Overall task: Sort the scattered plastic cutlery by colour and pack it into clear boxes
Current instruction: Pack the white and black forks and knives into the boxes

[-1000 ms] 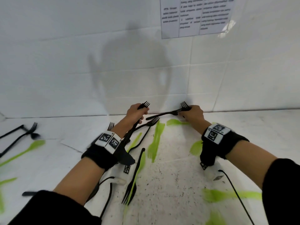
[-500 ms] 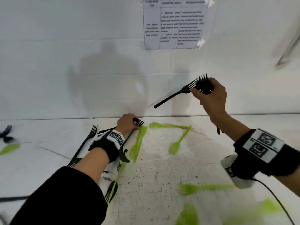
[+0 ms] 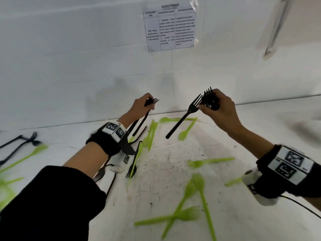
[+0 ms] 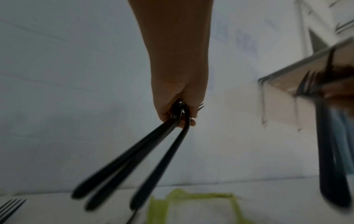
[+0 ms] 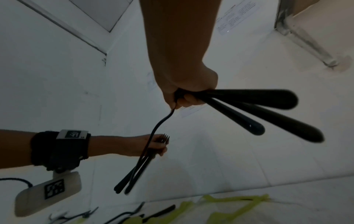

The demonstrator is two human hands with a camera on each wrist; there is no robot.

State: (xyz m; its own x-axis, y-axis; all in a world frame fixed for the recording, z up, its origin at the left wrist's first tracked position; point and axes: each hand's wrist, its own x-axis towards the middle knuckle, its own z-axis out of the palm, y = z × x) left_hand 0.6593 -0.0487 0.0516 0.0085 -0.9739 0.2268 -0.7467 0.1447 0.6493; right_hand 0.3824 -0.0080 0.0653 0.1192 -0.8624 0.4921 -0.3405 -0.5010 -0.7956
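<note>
My left hand (image 3: 144, 106) grips a bunch of black forks (image 3: 139, 122) near their tines, lifted above the table by the back wall; their handles (image 4: 134, 163) hang down and toward me. My right hand (image 3: 217, 108) is raised to the right and holds several black forks (image 3: 184, 119), one sticking down to the left, others fanned out (image 5: 258, 109). Green cutlery (image 3: 199, 193) lies scattered over the white table (image 3: 243, 223). A clear box (image 4: 283, 97) shows at the right of the left wrist view, blurred.
More black forks (image 3: 19, 145) and green pieces (image 3: 26, 155) lie at the table's left. A black fork (image 3: 133, 164) lies under my left wrist. A printed sheet (image 3: 170, 28) hangs on the back wall. A cable (image 3: 304, 207) trails from my right wrist.
My left hand has lifted its black forks off the table and risen. My right hand has come lower and closer to the left hand, still holding its forks.
</note>
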